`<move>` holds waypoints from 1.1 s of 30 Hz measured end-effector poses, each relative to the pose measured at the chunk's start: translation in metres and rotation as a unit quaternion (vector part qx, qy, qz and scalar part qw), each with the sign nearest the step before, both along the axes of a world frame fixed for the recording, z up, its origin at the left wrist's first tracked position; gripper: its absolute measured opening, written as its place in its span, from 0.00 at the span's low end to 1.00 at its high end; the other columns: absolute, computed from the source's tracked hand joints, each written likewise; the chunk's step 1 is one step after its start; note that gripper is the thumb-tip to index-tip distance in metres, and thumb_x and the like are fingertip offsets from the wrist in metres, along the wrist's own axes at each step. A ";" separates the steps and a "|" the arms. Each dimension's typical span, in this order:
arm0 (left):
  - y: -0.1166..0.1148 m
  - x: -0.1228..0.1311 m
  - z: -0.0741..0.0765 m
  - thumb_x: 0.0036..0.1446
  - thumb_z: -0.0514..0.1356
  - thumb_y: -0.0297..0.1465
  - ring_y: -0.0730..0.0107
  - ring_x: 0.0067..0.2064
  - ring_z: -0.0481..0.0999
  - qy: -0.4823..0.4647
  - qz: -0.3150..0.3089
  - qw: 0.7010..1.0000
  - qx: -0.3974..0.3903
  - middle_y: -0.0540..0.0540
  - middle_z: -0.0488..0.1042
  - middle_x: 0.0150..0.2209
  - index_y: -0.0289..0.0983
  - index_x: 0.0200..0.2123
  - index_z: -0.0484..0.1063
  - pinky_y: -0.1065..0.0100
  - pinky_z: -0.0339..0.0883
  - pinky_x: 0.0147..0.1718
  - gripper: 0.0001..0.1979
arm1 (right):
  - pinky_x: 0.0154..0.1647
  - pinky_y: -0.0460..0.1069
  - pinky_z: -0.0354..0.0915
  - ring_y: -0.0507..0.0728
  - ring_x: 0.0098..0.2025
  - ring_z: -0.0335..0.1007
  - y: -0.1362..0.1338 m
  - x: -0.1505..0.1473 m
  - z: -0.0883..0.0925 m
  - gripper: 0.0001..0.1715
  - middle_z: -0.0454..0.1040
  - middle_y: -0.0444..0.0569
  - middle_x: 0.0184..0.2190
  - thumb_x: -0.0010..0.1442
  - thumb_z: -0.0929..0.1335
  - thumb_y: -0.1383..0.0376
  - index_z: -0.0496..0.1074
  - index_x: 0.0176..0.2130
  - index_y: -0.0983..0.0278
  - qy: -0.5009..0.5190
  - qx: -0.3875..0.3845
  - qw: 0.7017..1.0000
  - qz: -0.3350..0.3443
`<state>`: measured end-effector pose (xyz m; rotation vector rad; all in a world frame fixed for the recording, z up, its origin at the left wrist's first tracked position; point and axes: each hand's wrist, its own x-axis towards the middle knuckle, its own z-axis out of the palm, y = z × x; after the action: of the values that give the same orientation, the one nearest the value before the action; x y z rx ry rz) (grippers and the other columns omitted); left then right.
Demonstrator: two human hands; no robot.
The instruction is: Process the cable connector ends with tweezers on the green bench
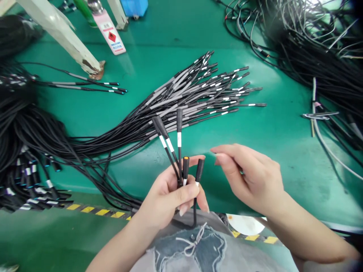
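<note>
My left hand (170,198) is closed around several black cable ends (179,121) with white labels, held above the table's front edge. Three connectors stick up and fan out beyond the fingers. A connector with an orange face (186,163) rises lower down, and another black connector (200,170) is pinched by the thumb. To the right, apart from these cables, my right hand (252,175) has its thumb and forefinger brought together. Something tiny may sit at those fingertips, too small to make out. Just beyond my left hand lies a bundle of black cables (176,98) with grey ribbed sleeves.
The green table (181,34) bears a pink bottle (110,34) with a flame sign beside a worn white post (65,36). Dark cable coils (36,124) hang over the left edge. Tangled wires (306,49) and metal snips (320,115) lie at right.
</note>
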<state>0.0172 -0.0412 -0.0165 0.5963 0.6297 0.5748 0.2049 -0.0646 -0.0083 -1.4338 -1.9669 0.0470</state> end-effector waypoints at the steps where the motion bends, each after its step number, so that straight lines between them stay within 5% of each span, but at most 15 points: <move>1: 0.000 0.000 0.000 0.57 0.66 0.31 0.83 0.18 0.61 0.002 0.011 1.000 -0.005 0.49 0.75 0.23 0.38 0.52 0.72 0.77 0.48 0.18 0.20 | 0.30 0.46 0.62 0.51 0.28 0.68 0.000 0.000 0.001 0.10 0.75 0.46 0.29 0.70 0.61 0.68 0.70 0.40 0.67 0.013 -0.004 1.000 0.013; 10: -0.001 0.001 -0.004 0.52 0.70 0.29 0.75 0.28 0.79 -0.008 0.047 0.998 -0.030 0.52 0.72 0.25 0.45 0.46 0.78 0.82 0.55 0.19 0.17 | 0.31 0.51 0.61 0.53 0.29 0.63 -0.005 -0.004 0.000 0.06 0.75 0.50 0.32 0.65 0.66 0.71 0.70 0.43 0.71 0.044 -0.025 0.994 0.101; 18: 0.000 0.001 -0.004 0.49 0.72 0.28 0.78 0.27 0.79 0.000 0.050 0.998 -0.034 0.56 0.70 0.23 0.47 0.44 0.78 0.82 0.66 0.24 0.18 | 0.29 0.50 0.61 0.53 0.28 0.62 -0.004 -0.005 -0.001 0.04 0.75 0.50 0.31 0.66 0.65 0.70 0.69 0.42 0.69 0.035 -0.022 0.994 0.102; 33: 0.001 0.002 -0.005 0.49 0.72 0.28 0.78 0.27 0.78 -0.009 0.045 0.998 -0.031 0.57 0.70 0.23 0.45 0.45 0.76 0.80 0.68 0.26 0.18 | 0.31 0.50 0.62 0.54 0.29 0.64 -0.003 -0.006 -0.004 0.04 0.76 0.50 0.32 0.67 0.65 0.70 0.68 0.43 0.68 0.048 -0.018 0.995 0.091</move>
<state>0.0188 -0.0398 -0.0212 0.5056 0.6572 0.6423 0.1992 -0.0681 -0.0121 -1.2482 -2.0207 0.2297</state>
